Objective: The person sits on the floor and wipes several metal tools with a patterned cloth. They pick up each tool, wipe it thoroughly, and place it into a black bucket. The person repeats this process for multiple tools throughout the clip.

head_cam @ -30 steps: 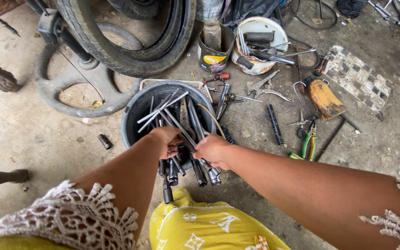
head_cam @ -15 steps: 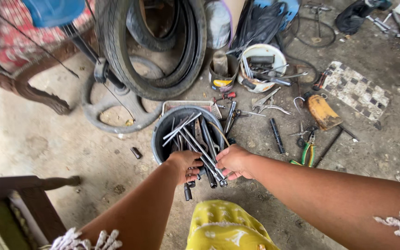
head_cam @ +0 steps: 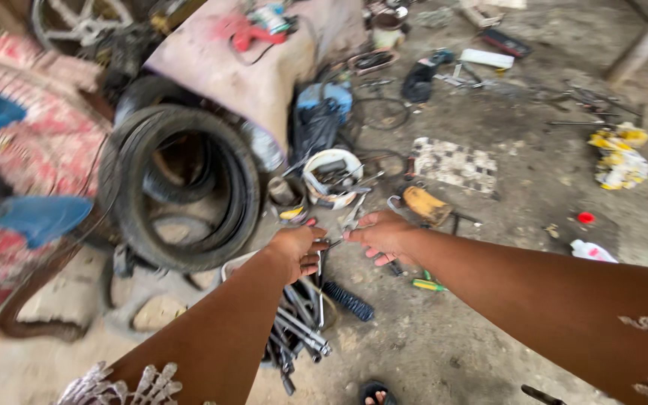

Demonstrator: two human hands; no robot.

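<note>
the left hand point(head_cam: 299, 249) is raised above a dark bucket point(head_cam: 235, 264) and its fingers are curled round a thin metal rod point(head_cam: 319, 281) that hangs down from the fist toward the bucket. the right hand point(head_cam: 381, 234) is just beside it, fingers partly spread and loose; its fingertips point(head_cam: 354, 234) meet the left hand near the top of the rod, but whether they pinch anything cannot be told through the blur. the bucket sits on the concrete floor point(head_cam: 534, 217) below both forearms, mostly hidden by the left arm, and a bundle of long steel tools point(head_cam: 301, 334) pokes out of it toward the person. a black ribbed grip point(head_cam: 348, 301) lies on the floor just beside the bucket. green-handled pliers point(head_cam: 429, 284) lie under the right wrist. beyond the hands stand a white bowl point(head_cam: 331, 176) full of tools, a small tin point(head_cam: 289, 201) next to it, and an orange-brown oil can point(head_cam: 423, 203) lying on its side. a stack of black tyres point(head_cam: 181, 184) stands to the left of the bucket. a checked mat point(head_cam: 455, 163) lies farther back, and yellow rags point(head_cam: 615, 157) lie well apart at the right.
</note>
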